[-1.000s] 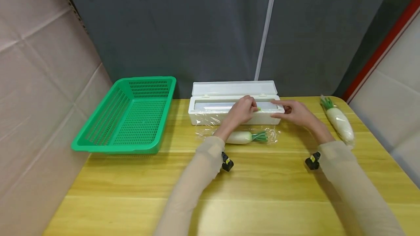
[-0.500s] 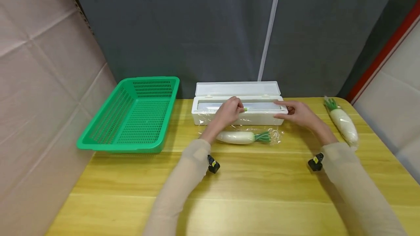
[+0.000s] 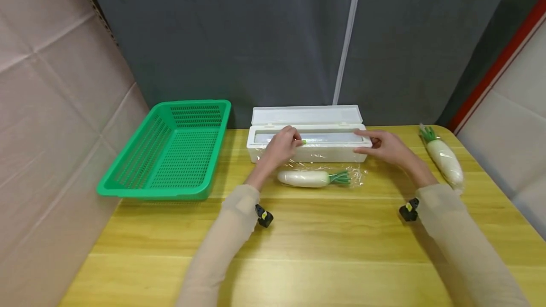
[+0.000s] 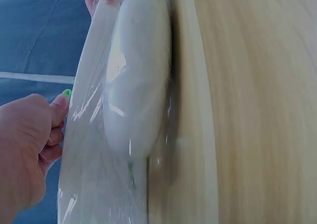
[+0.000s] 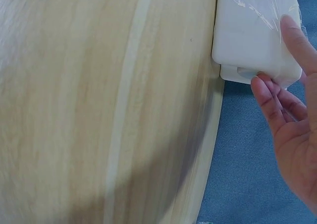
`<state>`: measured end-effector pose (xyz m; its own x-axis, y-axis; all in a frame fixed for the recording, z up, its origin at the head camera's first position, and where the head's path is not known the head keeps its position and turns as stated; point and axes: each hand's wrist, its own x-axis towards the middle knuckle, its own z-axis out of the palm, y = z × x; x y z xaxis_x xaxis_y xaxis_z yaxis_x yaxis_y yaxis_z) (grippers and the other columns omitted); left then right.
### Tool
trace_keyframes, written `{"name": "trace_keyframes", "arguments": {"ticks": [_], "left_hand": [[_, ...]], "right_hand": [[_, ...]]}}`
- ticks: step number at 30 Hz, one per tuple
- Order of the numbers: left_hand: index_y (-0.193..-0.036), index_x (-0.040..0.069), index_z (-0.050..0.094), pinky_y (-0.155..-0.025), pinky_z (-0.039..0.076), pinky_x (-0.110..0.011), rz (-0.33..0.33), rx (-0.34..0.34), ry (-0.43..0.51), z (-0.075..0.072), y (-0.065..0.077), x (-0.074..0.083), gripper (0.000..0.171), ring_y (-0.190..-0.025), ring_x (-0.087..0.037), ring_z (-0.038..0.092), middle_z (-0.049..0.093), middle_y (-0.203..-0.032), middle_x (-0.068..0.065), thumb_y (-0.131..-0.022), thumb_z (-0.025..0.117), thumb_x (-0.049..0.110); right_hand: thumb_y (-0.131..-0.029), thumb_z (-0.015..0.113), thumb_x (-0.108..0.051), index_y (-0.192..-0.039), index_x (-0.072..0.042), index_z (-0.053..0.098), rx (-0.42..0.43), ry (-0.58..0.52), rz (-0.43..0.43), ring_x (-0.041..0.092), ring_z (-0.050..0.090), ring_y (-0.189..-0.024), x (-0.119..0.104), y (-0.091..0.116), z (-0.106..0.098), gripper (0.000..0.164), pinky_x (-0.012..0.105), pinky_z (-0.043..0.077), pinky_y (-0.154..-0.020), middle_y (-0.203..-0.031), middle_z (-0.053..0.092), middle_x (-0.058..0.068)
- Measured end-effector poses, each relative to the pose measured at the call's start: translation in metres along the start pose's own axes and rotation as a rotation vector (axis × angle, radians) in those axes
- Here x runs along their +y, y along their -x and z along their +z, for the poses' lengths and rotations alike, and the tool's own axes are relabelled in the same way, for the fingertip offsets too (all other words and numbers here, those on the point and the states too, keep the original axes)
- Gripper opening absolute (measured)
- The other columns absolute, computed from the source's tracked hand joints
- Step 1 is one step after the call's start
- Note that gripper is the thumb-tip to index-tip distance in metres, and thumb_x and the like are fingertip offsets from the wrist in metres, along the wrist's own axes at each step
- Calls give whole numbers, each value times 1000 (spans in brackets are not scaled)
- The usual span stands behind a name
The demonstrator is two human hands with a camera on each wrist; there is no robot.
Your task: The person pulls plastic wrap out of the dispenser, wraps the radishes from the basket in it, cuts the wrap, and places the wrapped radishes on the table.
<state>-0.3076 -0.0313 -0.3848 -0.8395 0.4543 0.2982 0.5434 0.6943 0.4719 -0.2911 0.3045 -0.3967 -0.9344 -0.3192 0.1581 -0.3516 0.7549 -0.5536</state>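
A white cling film dispenser box [image 3: 324,154] stands at the back of the table with its lid raised. My left hand [image 3: 281,146] pinches a small green slide cutter [image 3: 304,142] at the box's front top edge. My right hand [image 3: 388,147] grips the right end of the box, thumb on its front in the right wrist view. Clear cling film [image 4: 89,135] hangs over the front of the box and reaches a white radish [image 3: 304,179]. The radish lies sideways before the box, its green stalks [image 3: 340,177] to the right, with film about it.
On the left stands a green plastic basket [image 3: 183,158] with nothing in it. A second white radish [image 3: 445,160], wrapped in film, lies near the table's right edge. A dark curtain [image 3: 256,37] hangs behind the wooden table [image 3: 324,259].
My left hand has slid left along the box's front edge with the green slide cutter. My right hand has kept its hold on the right end. The front radish stays put.
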Motion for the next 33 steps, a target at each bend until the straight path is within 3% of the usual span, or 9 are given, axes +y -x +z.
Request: {"name": "trace_keyframes", "arguments": {"ticks": [20,26,33], "left_hand": [[-92,-2,67,-79,52,-36,74,189,4,-25,30,-46,8,-86,-27,60,65,-91,-13,-93,72,4],[-92,-2,67,-78,52,-35,81,193,8,-29,34,-53,7,-85,-27,59,64,-90,-13,-93,72,3],[-91,-1,67,-79,53,-37,45,193,-4,-39,41,-60,8,-85,-27,60,64,-91,-12,-94,71,5]], "right_hand": [[-90,76,-41,-146,-15,56,-8,0,16,23,45,-68,1,-1,0,65,29,34,-55,-73,46,6],[-90,77,-41,-145,-13,57,0,-2,-5,20,41,-64,0,-2,2,64,29,33,-54,-68,40,4],[-90,78,-39,-144,-13,57,12,5,-10,20,44,-65,2,-2,2,64,29,34,-55,-70,44,4]]}}
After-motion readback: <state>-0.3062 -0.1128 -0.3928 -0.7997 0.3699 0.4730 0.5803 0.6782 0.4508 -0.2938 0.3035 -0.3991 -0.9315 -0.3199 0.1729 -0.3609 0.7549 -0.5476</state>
